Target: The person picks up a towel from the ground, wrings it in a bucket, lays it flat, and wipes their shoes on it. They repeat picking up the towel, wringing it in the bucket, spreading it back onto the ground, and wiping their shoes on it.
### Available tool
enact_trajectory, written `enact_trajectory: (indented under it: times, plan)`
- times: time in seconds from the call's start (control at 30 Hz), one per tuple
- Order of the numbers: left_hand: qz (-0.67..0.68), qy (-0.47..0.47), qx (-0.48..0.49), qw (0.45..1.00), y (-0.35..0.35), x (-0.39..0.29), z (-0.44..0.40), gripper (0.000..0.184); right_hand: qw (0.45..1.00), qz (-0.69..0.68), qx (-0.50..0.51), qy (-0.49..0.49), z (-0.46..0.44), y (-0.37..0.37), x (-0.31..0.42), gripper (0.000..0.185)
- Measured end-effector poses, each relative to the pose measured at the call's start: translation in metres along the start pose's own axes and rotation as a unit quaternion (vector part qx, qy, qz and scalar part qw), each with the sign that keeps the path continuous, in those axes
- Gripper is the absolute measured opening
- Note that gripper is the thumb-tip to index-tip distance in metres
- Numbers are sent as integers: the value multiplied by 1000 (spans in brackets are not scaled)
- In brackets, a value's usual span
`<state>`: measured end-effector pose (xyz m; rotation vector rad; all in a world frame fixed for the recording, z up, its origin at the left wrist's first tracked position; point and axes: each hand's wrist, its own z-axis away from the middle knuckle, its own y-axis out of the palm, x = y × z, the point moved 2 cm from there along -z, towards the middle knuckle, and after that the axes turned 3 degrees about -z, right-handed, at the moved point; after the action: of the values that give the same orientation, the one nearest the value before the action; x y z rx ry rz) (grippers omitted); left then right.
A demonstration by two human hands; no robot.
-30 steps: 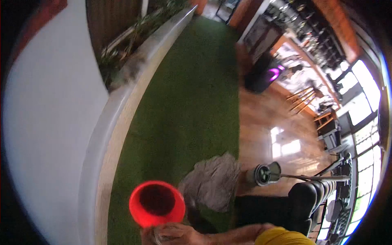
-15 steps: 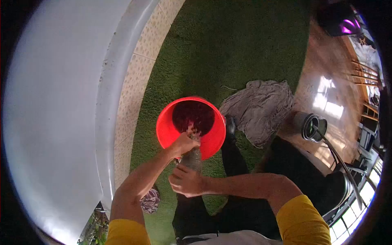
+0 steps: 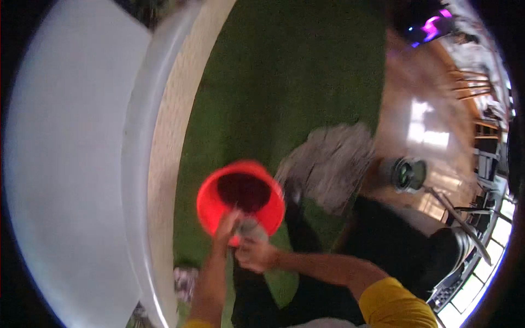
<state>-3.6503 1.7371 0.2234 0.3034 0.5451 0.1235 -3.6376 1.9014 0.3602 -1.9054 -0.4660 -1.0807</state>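
A red bucket with dark liquid inside stands on the green turf, in front of my legs. Over its near rim my left hand is closed on a wet greyish cloth. My right hand grips the same cloth just to the right and nearer to me. Motion blur smears the fingers of both hands. Right of the bucket, a large grey cloth lies spread and crumpled on the turf.
A low wall with a pale rounded top runs along the left. A patterned bundle lies at its foot. On the wooden floor at right stands a dark bucket, with a long pole near it. Black seating is at lower right.
The view has swung down and then slightly back up. Both hands now show at the bucket, still holding the wet cloth; the bucket sits lower and further left in view than half a second ago.
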Motion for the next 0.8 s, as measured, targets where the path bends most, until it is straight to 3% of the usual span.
enact_trajectory:
  times: [0.03, 0.07, 0.17, 0.27, 0.33, 0.4, 0.43, 0.47, 0.5, 0.53, 0.57, 0.6, 0.63, 0.73, 0.8]
  plan:
    - [71, 13, 44, 996, -9, 3, 21, 33, 999, 5, -42, -8, -5, -23, 7, 31]
    - [234, -62, -31, 970, -38, 48, 29, 34, 996, 11, -83, -16, -11, -46, 13, 32]
    - [460, -19, 48, 886, 47, -47, 121, 50, 990, -40, -63, 118, -31, -91, 36, 40]
    - [479, 61, 109, 869, 71, -49, 174, 32, 965, -37, -252, 54, -55, -123, 70, 60]
    - [496, 104, 137, 851, 70, -39, 196, 21, 953, -94, -223, 185, -34, -117, 73, 49]
    - [342, 102, -29, 934, 38, -22, 208, 20, 928, -126, -205, 285, -16, -130, 86, 47]
    - [259, 97, -117, 954, 22, -12, 212, 21, 916, -129, -203, 320, -10, -138, 95, 49]
    - [252, 138, -124, 950, 29, -28, 226, 20, 903, -133, -201, 355, -6, -142, 103, 50]
    - [244, 182, -132, 943, 52, -69, 254, 21, 798, -370, -259, 398, 8, -129, 95, 52]
    - [235, 225, -140, 935, 73, -108, 282, 23, 644, -596, -278, 393, 18, -109, 81, 54]
    - [111, 320, -141, 930, 92, -146, 309, 24, 426, -753, -308, 396, 28, -88, 69, 56]
    - [-17, 404, -140, 904, 112, -181, 335, 26, 350, -802, -292, 386, 33, -80, 73, 55]
    - [-145, 478, -136, 856, 124, -201, 352, 28, 335, -830, -265, 359, 32, -74, 78, 55]
    - [-281, 597, -46, 750, 132, -212, 367, 32, 294, -889, -233, 262, -4, -53, 88, 55]
    - [-150, 514, 18, 845, 129, -195, 366, 31, 273, -909, -231, 212, -35, -49, 95, 55]
